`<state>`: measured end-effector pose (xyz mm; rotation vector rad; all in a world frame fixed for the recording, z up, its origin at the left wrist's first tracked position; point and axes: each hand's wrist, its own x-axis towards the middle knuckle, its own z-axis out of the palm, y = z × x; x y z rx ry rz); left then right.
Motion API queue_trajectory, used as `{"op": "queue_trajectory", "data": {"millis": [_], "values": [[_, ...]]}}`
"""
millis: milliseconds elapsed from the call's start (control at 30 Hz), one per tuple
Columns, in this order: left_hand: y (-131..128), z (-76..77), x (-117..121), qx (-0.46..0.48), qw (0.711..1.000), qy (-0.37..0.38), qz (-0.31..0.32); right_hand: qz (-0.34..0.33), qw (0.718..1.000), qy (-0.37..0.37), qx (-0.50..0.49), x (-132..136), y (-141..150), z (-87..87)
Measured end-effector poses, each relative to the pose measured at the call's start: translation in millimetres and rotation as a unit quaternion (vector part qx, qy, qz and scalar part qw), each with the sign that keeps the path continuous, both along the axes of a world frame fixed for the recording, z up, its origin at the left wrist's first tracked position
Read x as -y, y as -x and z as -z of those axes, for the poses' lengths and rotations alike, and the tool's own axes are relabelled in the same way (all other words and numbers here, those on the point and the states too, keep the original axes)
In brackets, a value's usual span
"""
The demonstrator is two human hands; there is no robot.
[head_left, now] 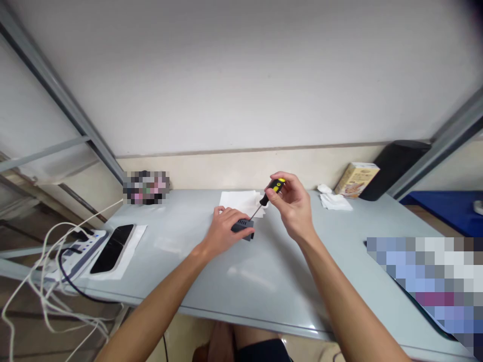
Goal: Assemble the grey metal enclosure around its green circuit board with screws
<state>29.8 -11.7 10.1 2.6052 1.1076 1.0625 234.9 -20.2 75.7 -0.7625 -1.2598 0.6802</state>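
In the head view, a small dark grey slotted box (247, 233) is at the middle of the grey table. My left hand (225, 229) is closed around its left side, thumb along the near face and fingers over the far side. My right hand (291, 203) grips a black-and-yellow screwdriver (274, 188) by the handle. The screwdriver slants down to the left, and its thin shaft meets the top of the box near the slots. What the tip touches is too small to make out. White paper sheets (237, 201) lie just behind the box.
On the left are a phone (113, 249) on white paper and a power strip (81, 254) with tangled white cables (45, 281). Crumpled tissue (335, 201), a cream carton (356, 180) and a black cylindrical object (394, 168) stand back right. Blurred-out items lie at both sides.
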Motion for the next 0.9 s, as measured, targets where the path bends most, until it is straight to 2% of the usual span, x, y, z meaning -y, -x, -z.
{"op": "queue_trajectory", "data": {"millis": [200,433,667,833,900], "values": [[-0.5,0.9,-0.3,0.004,1.000,0.003,-0.001,-0.077,0.997,0.011,-0.007,0.3,-4.1,0.5],[0.1,-1.0,0.0,0.004,1.000,0.000,0.002,0.025,1.000,-0.012,0.006,2.1,2.3,-0.8],[1.0,-0.6,-1.2,-0.008,1.000,-0.003,0.005,-0.046,0.999,0.005,0.018,3.4,2.7,0.8],[0.5,-0.9,0.0,-0.009,1.000,-0.001,0.005,0.080,0.996,-0.014,0.048,4.5,8.7,2.9],[0.2,-0.6,0.2,-0.005,1.000,-0.005,0.004,0.084,0.995,-0.022,0.038,5.6,11.0,3.5]]}}
